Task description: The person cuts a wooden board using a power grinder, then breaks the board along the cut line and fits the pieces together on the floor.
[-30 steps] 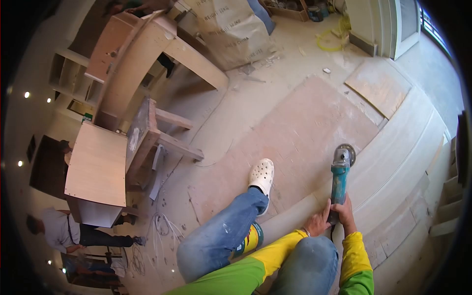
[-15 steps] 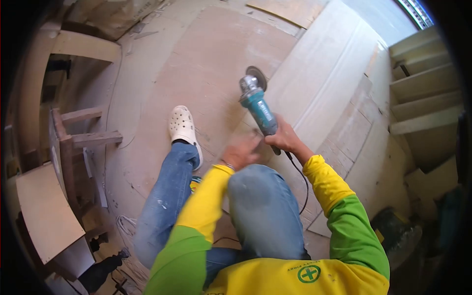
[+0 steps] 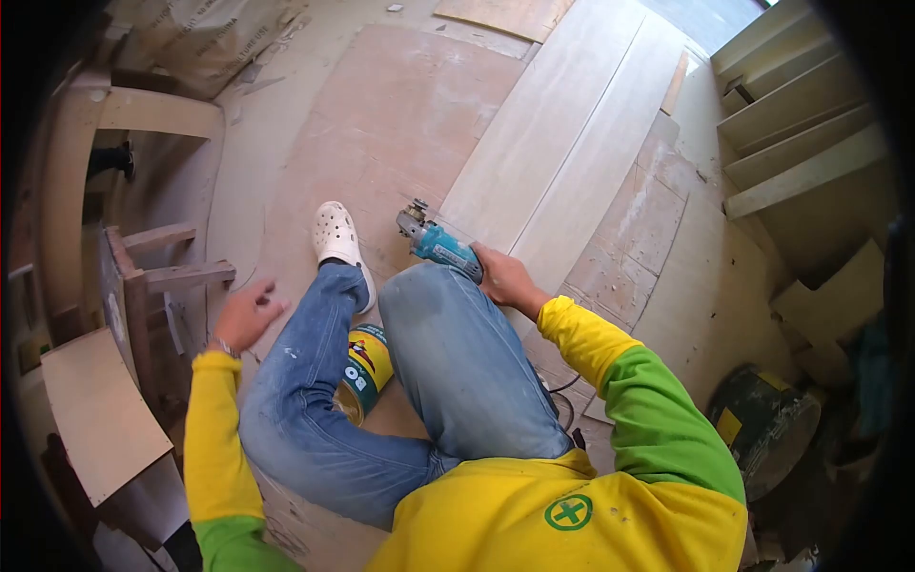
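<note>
My right hand [image 3: 505,278] is wrapped round the body of a teal angle grinder [image 3: 446,250], just beyond my raised knee. The grinder's metal head points left, toward the white clog [image 3: 338,238] on my foot. Its disc cannot be made out clearly at this angle. Out to the left of my bent leg, my left hand [image 3: 250,313] hangs in the air with nothing in it, fingers loosely bent and apart. Between my legs lies a yellow and green can [image 3: 364,367], partly hidden by my jeans.
Long pale boards [image 3: 562,133] lie on the floor ahead and to the right. A wooden frame [image 3: 176,276] stands at the left. Wooden shelving [image 3: 801,119] is on the right, with a dark bucket [image 3: 762,429] below it. A black cord [image 3: 564,386] runs beside my thigh.
My left hand has moved left, away from the grinder. My right hand has brought the grinder lower and leftward, tilting its head left. The can between my legs shows more now.
</note>
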Tool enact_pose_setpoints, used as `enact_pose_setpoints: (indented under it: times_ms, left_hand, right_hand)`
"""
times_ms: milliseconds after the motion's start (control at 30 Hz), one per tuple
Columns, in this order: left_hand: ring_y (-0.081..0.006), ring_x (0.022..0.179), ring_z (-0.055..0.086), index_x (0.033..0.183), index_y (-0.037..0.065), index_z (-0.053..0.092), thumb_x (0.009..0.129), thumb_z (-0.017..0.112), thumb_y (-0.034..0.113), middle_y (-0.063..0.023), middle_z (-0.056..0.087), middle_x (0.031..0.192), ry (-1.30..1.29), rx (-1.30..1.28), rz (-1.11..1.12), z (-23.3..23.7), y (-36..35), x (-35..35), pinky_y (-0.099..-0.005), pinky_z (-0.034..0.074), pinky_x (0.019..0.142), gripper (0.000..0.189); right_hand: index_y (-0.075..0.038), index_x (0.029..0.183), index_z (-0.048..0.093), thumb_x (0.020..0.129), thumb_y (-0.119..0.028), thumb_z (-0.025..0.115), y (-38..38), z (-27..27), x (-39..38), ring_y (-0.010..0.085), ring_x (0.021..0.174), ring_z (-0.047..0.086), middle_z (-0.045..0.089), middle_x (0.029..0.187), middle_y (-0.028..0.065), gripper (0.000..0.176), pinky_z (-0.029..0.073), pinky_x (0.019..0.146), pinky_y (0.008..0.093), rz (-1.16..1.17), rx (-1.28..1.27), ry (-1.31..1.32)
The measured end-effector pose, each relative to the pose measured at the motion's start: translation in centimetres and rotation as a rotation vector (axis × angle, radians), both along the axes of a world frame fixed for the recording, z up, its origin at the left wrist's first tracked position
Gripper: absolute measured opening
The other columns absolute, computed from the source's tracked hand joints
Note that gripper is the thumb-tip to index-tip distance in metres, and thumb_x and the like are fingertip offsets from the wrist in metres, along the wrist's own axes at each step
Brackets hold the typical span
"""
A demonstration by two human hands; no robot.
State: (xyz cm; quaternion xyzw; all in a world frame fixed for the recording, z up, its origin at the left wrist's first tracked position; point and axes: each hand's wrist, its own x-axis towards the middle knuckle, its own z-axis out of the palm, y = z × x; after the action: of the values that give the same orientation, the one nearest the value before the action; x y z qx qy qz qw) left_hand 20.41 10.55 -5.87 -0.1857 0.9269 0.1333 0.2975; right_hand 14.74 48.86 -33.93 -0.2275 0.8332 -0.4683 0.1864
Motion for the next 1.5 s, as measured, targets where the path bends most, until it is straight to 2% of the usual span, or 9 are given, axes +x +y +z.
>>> enact_pose_setpoints:
  times_ms: [33,100,167,233,400,567,1200,1267,1500]
  left_hand:
    - [-0.0292,0.106,0.065,0.130,0.000,0.057,0.085,0.072,0.038,-0.0200,0.066,0.119,0.000,-0.003,0.002,0.3,0.3,1.2,-0.0358,0.049,0.094,0.061]
    - [-0.0261,0.102,0.066,0.130,-0.002,0.056,0.085,0.073,0.039,-0.0180,0.067,0.117,-0.095,0.295,0.134,0.2,0.6,3.3,-0.0360,0.050,0.092,0.063]
    - [-0.0205,0.097,0.066,0.134,-0.002,0.053,0.087,0.071,0.041,-0.0142,0.068,0.112,-0.141,0.319,0.120,-0.8,-2.2,3.8,-0.0321,0.052,0.083,0.065]
    - [-0.0151,0.092,0.065,0.138,0.000,0.050,0.089,0.070,0.040,-0.0095,0.068,0.104,0.143,0.372,0.531,-1.4,-3.4,4.2,-0.0264,0.050,0.075,0.067]
    - [-0.0124,0.087,0.064,0.140,0.001,0.047,0.091,0.066,0.040,-0.0062,0.066,0.097,0.113,0.318,0.509,-1.7,-3.0,4.5,-0.0246,0.048,0.070,0.066]
    - [-0.0140,0.088,0.064,0.142,0.002,0.045,0.090,0.065,0.043,-0.0086,0.065,0.100,-0.039,0.369,0.544,-1.8,-2.5,4.4,-0.0263,0.048,0.073,0.069]
    - [-0.0156,0.091,0.065,0.143,0.003,0.045,0.091,0.065,0.042,-0.0079,0.066,0.108,-0.057,0.357,0.542,-1.9,-2.2,4.4,-0.0287,0.050,0.078,0.068]
    - [-0.0152,0.089,0.064,0.143,0.004,0.045,0.091,0.065,0.043,-0.0077,0.066,0.107,-0.051,0.375,0.546,-2.0,-2.3,4.5,-0.0282,0.050,0.077,0.069]
    - [-0.0146,0.088,0.064,0.144,0.004,0.044,0.090,0.065,0.044,-0.0078,0.065,0.110,-0.048,0.381,0.552,-2.3,-2.8,4.7,-0.0275,0.050,0.076,0.069]
  right_hand:
    - [-0.008,0.116,0.050,0.072,-0.033,0.075,0.1,0.2,0.0,0.0419,0.092,0.062,0.064,0.097,0.0227,0.056,0.050,0.077,0.0481,0.008,0.006,-0.014]
    - [-0.008,0.115,0.050,0.073,-0.035,0.074,0.1,0.2,0.1,0.0421,0.092,0.062,0.064,0.096,0.0226,0.055,0.050,0.076,0.0485,0.029,0.011,-0.030]
    - [-0.007,0.114,0.050,0.075,-0.036,0.073,0.0,0.1,0.1,0.0428,0.091,0.062,0.064,0.096,0.0229,0.054,0.050,0.075,0.0493,0.029,0.046,-0.036]
    - [-0.007,0.116,0.050,0.080,-0.033,0.068,0.1,0.1,0.0,0.0420,0.095,0.062,0.064,0.099,0.0226,0.048,0.049,0.077,0.0478,0.065,0.069,-0.049]
    - [-0.007,0.118,0.051,0.086,-0.029,0.061,-0.1,0.9,-0.1,0.0420,0.098,0.061,0.064,0.102,0.0227,0.041,0.049,0.079,0.0472,0.091,0.119,-0.081]
    - [-0.007,0.119,0.051,0.087,-0.030,0.060,-0.2,1.4,-0.2,0.0422,0.097,0.062,0.064,0.103,0.0235,0.041,0.049,0.078,0.0479,0.102,0.117,-0.063]
    - [-0.006,0.116,0.051,0.088,-0.030,0.058,-0.7,0.7,-0.2,0.0418,0.096,0.062,0.064,0.102,0.0230,0.037,0.049,0.077,0.0480,0.110,0.162,-0.042]
    - [-0.006,0.111,0.051,0.079,-0.037,0.068,-0.9,0.2,-0.1,0.0438,0.089,0.063,0.065,0.092,0.0246,0.048,0.050,0.073,0.0512,0.060,0.104,-0.031]
    - [-0.005,0.109,0.051,0.079,-0.035,0.067,-1.3,0.6,-0.3,0.0449,0.088,0.063,0.065,0.092,0.0253,0.046,0.050,0.074,0.0514,0.084,0.145,-0.051]
